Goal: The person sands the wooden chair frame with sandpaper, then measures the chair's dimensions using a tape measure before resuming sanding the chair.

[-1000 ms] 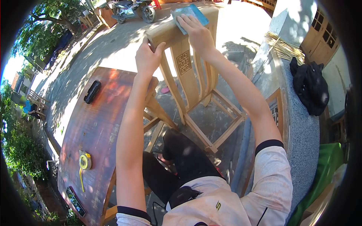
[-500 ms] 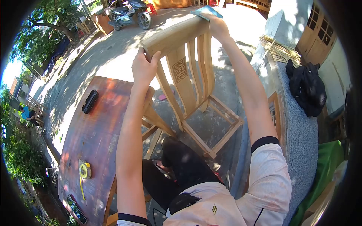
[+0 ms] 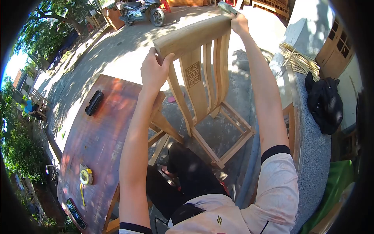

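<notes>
An unfinished wooden chair (image 3: pixel 191 34) stands tilted before me, its carved back panel (image 3: pixel 193 74) turned my way. My left hand (image 3: pixel 154 68) grips the left end of its top rail, thumb in front and fingers behind. At the rail's right end, my right hand (image 3: pixel 240 24) is closed on a blue-grey sheet of sandpaper (image 3: pixel 226 7), which sticks out beyond the fingers and is lifted at an angle. The chair's seat frame (image 3: pixel 222 146) is bare, without a seat panel, low in front of my legs.
On the left, a reddish wooden table (image 3: pixel 107 128) carries a black case (image 3: pixel 94 103), a yellow tape measure (image 3: pixel 85 176) and a phone (image 3: pixel 76 213). A stone ledge (image 3: pixel 313 163) at right holds a black bag (image 3: pixel 325 103) and a bundle of strips (image 3: pixel 298 60). A motorbike (image 3: pixel 142 11) stands behind; a person (image 3: pixel 31 109) sits far left.
My right hand has raised the sandpaper from lying flat over the rail's right end to a tilted position. The left hand keeps its grip; the whole view has shifted slightly.
</notes>
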`<state>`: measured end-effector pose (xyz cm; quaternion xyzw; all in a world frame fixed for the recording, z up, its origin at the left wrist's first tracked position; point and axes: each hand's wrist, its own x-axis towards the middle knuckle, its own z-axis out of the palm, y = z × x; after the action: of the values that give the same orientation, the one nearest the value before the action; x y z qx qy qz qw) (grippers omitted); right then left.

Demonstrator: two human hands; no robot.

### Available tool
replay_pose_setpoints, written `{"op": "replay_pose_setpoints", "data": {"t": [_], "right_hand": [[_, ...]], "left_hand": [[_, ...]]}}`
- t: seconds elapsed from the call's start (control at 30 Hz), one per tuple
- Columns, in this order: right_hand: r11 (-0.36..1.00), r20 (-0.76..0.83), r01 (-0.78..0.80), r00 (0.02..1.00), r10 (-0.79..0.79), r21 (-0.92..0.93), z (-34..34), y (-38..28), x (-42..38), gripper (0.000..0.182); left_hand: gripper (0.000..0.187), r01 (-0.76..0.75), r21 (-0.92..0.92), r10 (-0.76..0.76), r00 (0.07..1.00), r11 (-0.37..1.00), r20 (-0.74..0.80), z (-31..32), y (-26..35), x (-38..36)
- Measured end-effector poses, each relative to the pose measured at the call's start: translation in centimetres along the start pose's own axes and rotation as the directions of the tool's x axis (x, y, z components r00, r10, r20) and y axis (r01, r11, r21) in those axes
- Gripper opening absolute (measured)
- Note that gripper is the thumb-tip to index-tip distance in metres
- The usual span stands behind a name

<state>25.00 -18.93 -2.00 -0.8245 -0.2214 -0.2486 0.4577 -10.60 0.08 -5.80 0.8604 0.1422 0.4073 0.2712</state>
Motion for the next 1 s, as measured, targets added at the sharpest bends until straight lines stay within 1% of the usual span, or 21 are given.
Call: {"op": "replay_pose_setpoints", "data": {"t": [0.03, 0.07, 0.1, 0.13, 0.2, 0.27, 0.3, 0.33, 0.4, 0.47, 0.57, 0.6, 0.63, 0.67, 0.73, 0.83, 0.87, 0.9, 0.93, 0.97, 1.0], "right_hand": [[0.963, 0.036, -0.089, 0.996, 0.083, 0.254, 1.1, 1.9, 0.7, 0.043], [0.851, 0.199, -0.225, 0.969, 0.146, 0.474, 1.7, 3.9, 1.6, 0.041], [0.69, 0.261, -0.307, 0.949, 0.175, 0.655, 1.5, 4.0, 0.2, 0.038], [0.483, 0.326, -0.376, 0.926, 0.188, 0.791, 1.0, 4.1, -1.7, 0.036], [0.53, 0.386, -0.43, 0.901, 0.199, 0.731, 3.0, 7.6, -6.0, 0.034], [0.417, 0.439, -0.509, 0.861, 0.258, 0.753, 4.9, 12.3, -11.7, 0.036], [0.396, 0.471, -0.59, 0.804, 0.362, 0.703, 6.2, 15.1, -14.6, 0.034], [0.439, 0.484, -0.627, 0.778, 0.4, 0.644, 7.0, 17.4, -17.7, 0.037], [0.491, 0.439, -0.755, 0.653, 0.617, 0.434, 7.2, 18.5, -23.1, 0.045], [0.608, 0.517, -0.742, 0.651, 0.556, 0.281, 10.1, 26.9, -25.3, 0.052], [0.704, 0.449, -0.691, 0.689, 0.569, 0.167, 6.3, 17.6, -22.0, 0.053], [0.654, 0.424, -0.666, 0.741, 0.521, 0.358, 6.4, 16.6, -19.2, 0.05], [0.511, 0.485, -0.619, 0.785, 0.385, 0.596, 5.8, 15.5, -15.6, 0.045], [0.572, 0.446, -0.536, 0.841, 0.306, 0.621, 3.3, 10.6, -12.9, 0.043], [0.694, 0.46, -0.442, 0.87, 0.178, 0.568, 1.7, 7.8, -8.4, 0.043], [0.612, 0.34, -0.402, 0.914, 0.222, 0.681, 2.5, 7.5, -10.2, 0.039], [0.671, 0.303, -0.42, 0.907, 0.292, 0.611, 4.1, 9.7, -11.8, 0.038], [0.768, 0.316, -0.464, 0.882, 0.351, 0.442, 6.2, 13.4, -13.7, 0.042], [0.821, 0.268, -0.463, 0.882, 0.388, 0.333, 7.5, 14.8, -17.9, 0.048], [0.911, 0.211, -0.405, 0.899, 0.383, 0.072, 11.3, 22.4, -21.2, 0.052], [0.812, 0.328, -0.577, 0.787, 0.523, 0.09, 11.2, 24.4, -25.0, 0.051]], "left_hand": [[0.041, 0.002, 0.004, -0.002, 1.0, 1.0, 0.003, 0.0, -0.1, 0.1], [0.041, 0.006, 0.009, -0.006, 1.0, 1.0, 0.005, 0.0, -0.1, 0.0], [0.041, 0.018, 0.007, -0.018, 1.0, 1.0, 0.006, -0.1, 0.1, -0.1], [0.043, 0.03, 0.035, -0.03, 0.999, 0.999, 0.018, -0.2, 0.2, -0.1], [0.047, 0.047, 0.091, -0.05, 0.998, 0.995, 0.041, -0.2, 0.0, 0.0], [0.047, 0.012, 0.076, -0.013, 1.0, 0.997, 0.01, 0.3, -0.4, -0.1], [0.047, -0.004, 0.072, 0.005, 1.0, 0.997, -0.01, 0.3, -0.7, -0.2], [0.046, 0.006, 0.053, -0.005, 1.0, 0.999, -0.012, 0.4, -0.6, -0.3], [0.043, 0.017, 0.015, -0.016, 1.0, 1.0, -0.023, 0.3, -0.1, -0.1], [0.043, 0.038, 0.038, -0.039, 0.999, 0.999, 0.001, 0.1, 0.1, -0.1], [0.046, 0.021, 0.054, -0.021, 1.0, 0.998, -0.002, 0.0, -0.1, 0.0], [0.047, 0.009, 0.056, -0.009, 1.0, 0.998, 0.002, 0.1, -0.2, -0.1], [0.047, 0.004, 0.068, -0.003, 1.0, 0.998, -0.001, 0.1, -0.3, -0.2], [0.048, 0.005, 0.079, -0.005, 1.0, 0.997, -0.006, 0.1, -0.4, -0.2], [0.048, 0.039, 0.087, -0.041, 0.999, 0.995, 0.021, 0.0, -0.3, -0.6], [0.048, 0.033, 0.08, -0.034, 0.999, 0.996, 0.006, 0.0, -0.5, -0.3], [0.048, 0.028, 0.073, -0.028, 1.0, 0.997, 0.001, 0.0, -0.2, -0.2], [0.048, 0.019, 0.07, -0.018, 1.0, 0.997, -0.009, 0.1, -0.3, -0.1], [0.048, 0.013, 0.069, -0.012, 1.0, 0.998, -0.021, 0.3, -0.6, -0.1], [0.047, 0.004, 0.079, -0.001, 0.999, 0.997, -0.039, 0.5, -0.9, -0.1], [0.046, 0.011, 0.091, -0.008, 0.999, 0.996, -0.033, 0.5, -0.8, -0.1]]}}
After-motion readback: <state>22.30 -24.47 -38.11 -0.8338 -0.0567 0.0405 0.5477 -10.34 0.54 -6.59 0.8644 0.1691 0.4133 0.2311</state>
